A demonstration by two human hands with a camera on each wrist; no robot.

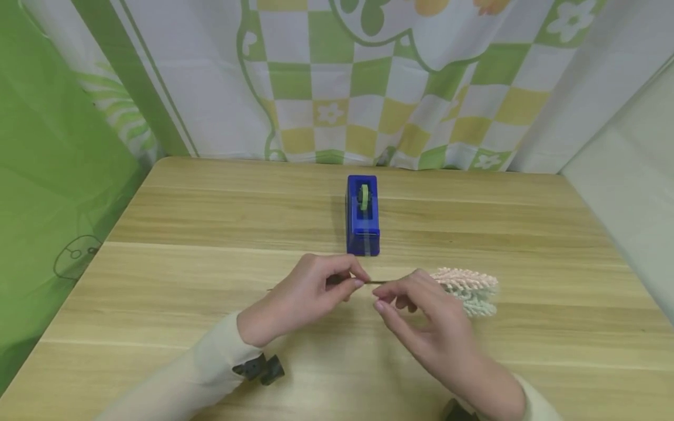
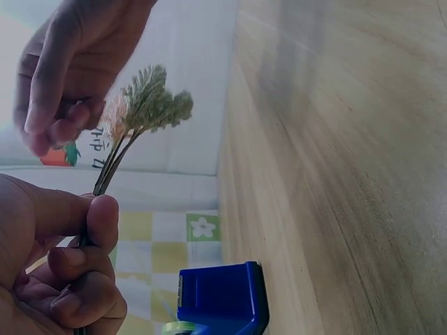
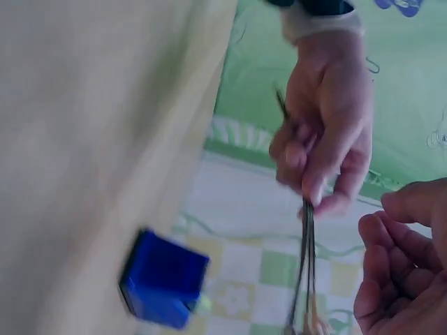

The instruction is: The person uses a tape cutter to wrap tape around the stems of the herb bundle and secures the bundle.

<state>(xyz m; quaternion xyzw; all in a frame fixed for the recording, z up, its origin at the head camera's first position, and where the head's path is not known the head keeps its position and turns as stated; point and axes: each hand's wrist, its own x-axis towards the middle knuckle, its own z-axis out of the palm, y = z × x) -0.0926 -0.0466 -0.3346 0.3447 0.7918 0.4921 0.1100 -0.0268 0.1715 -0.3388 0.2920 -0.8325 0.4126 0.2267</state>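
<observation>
A small bunch of artificial plant sprigs, with a pink head (image 1: 468, 279) and a pale green head (image 1: 480, 307), lies across the front of me on thin dark stems (image 2: 112, 167). My left hand (image 1: 308, 292) pinches the stems between thumb and forefinger, their cut ends passing back under the palm. Beside the stems, near the flower heads, my right hand (image 1: 434, 316) hovers with loosely bent fingers and the thumb a little apart from the forefinger. Nothing shows between them. Just beyond both hands stands a blue tape dispenser (image 1: 363, 242) with a greenish roll (image 1: 364, 197).
The wooden table (image 1: 210, 204) extends around the hands to a checked curtain (image 1: 332, 76) at the back. Green cloth (image 1: 47, 146) hangs on the left and a pale wall (image 1: 632, 158) rises on the right.
</observation>
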